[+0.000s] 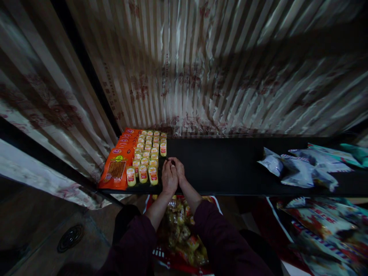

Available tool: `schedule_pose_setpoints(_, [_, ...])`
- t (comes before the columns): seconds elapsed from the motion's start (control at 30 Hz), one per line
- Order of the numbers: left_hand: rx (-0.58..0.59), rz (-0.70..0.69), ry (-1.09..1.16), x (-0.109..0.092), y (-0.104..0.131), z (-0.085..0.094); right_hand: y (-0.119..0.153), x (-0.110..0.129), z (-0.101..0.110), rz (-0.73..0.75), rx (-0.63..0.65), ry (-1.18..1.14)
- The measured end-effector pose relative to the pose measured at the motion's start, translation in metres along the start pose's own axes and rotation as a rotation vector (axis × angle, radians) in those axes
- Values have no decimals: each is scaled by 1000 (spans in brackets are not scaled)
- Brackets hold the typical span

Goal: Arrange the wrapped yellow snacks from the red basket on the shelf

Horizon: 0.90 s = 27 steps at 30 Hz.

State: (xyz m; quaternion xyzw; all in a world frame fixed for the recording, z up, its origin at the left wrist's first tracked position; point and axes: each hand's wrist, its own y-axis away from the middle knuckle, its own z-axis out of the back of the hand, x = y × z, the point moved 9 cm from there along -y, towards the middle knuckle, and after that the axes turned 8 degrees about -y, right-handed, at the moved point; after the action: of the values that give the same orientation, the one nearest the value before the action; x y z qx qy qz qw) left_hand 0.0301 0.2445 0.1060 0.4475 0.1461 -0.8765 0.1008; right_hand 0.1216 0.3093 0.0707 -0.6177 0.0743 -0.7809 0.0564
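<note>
Both hands meet over the black shelf [212, 165], right beside rows of small yellow wrapped snack packs [146, 153]. My left hand [169, 177] is closed, its fingers curled forward. Against it lies my right hand [179, 168], also closed, with its fingertips bent toward the left one. Whatever they hold, if anything, is hidden by the fingers. The snack packs stand in several close rows, and the row nearest my hands is shorter, with one pack [163, 147] at the back. Left of them lie overlapping orange snack bags [116, 166].
Below the shelf, between my arms, a red and white basket [217, 205] holds many loose yellow packs. Silvery bags [299, 170] lie on the shelf's right part. A box [277, 218] with larger bags stands lower right. Patterned, pleated sheeting [189, 69] hangs behind; a black post [92, 73] rises at left.
</note>
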Motion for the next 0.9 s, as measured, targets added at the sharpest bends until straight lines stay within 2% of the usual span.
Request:
schedule_pose_setpoints(0.23, [6,-5,63,3,26,10,33,17,0,-10,75,24])
schedule_pose_setpoints(0.43, [23,-40,107,2,52,20,64,28,5,-27,57,68])
schedule_pose_setpoints(0.73, [20,-167,103,-6,103,37,118,46,19,44,38,80])
schedule_pose_setpoints(0.9, [23,-180,72,-4,128,41,145,49,23,65,38,37])
